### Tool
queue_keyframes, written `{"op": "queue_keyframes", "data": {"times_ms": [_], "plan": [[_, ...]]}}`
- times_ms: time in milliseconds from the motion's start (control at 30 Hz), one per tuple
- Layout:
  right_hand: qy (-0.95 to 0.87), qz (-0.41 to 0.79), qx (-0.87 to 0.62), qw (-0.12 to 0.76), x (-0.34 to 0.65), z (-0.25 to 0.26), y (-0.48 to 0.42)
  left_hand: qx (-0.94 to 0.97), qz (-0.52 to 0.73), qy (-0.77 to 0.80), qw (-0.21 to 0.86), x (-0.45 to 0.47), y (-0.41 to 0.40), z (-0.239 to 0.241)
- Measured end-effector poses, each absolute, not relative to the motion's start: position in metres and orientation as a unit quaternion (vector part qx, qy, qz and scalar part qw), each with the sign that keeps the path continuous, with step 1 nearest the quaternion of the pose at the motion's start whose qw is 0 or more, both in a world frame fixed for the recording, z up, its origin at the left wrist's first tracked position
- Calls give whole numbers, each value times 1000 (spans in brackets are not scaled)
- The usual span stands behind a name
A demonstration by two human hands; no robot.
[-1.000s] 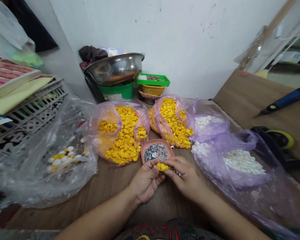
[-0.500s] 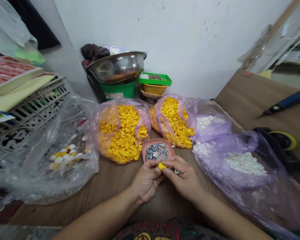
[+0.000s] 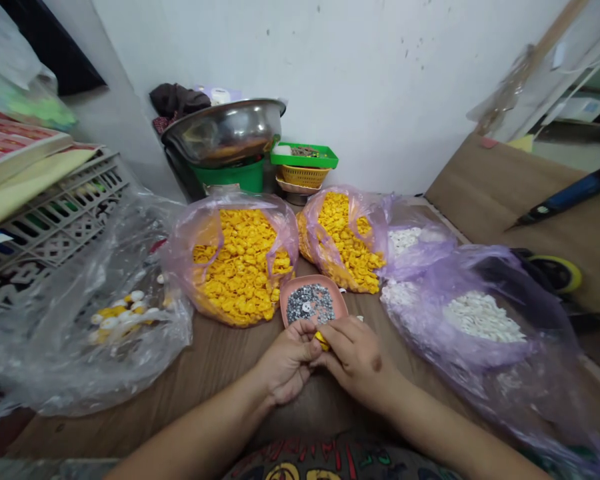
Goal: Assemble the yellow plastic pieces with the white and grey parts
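Observation:
Between my two hands is a small yellow plastic piece (image 3: 322, 341), mostly covered by fingers. My left hand (image 3: 289, 360) pinches it from the left, and my right hand (image 3: 356, 357) closes on it from the right with the back of the hand turned up. Just beyond the fingertips lies a pink dish (image 3: 344, 303) of small grey and silvery bits. Two pinkish bags hold heaps of yellow pieces: one left of the dish (image 3: 240, 267), another behind it to the right (image 3: 347, 233). What the right fingertips do is partly hidden.
Purple bags with white pieces (image 3: 483, 317) lie at the right. On the left, a clear bag (image 3: 145, 360) holds yellow-and-white pieces, beside a grey plastic crate (image 3: 55, 213). At the wall stand a metal basin (image 3: 230, 130) and a green tray (image 3: 325, 160). Cardboard (image 3: 460, 180) leans at the right.
My right hand has rolled over the yellow piece, showing more of its back and hiding more of the piece. The whole view has shifted slightly.

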State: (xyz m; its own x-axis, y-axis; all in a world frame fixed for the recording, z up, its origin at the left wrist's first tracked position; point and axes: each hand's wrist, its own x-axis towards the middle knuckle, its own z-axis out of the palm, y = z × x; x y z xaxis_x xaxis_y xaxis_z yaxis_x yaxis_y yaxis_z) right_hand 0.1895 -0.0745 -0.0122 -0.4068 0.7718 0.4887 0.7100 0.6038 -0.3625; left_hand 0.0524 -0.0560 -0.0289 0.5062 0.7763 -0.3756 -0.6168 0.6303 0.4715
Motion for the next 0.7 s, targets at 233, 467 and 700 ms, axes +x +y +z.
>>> {"op": "queue_keyframes", "data": {"times_ms": [233, 467, 700], "plan": [[-858, 24, -427, 285, 190, -6, -77, 153, 359, 288, 875, 48, -55, -29], [-841, 6, -427, 333, 193, -8, -75, 173, 349, 301, 870, 51, -60, -24], [-831, 21, -449, 328, 189, -20, -87, 273, 361, 360, 816, 52, -56, -25]]}}
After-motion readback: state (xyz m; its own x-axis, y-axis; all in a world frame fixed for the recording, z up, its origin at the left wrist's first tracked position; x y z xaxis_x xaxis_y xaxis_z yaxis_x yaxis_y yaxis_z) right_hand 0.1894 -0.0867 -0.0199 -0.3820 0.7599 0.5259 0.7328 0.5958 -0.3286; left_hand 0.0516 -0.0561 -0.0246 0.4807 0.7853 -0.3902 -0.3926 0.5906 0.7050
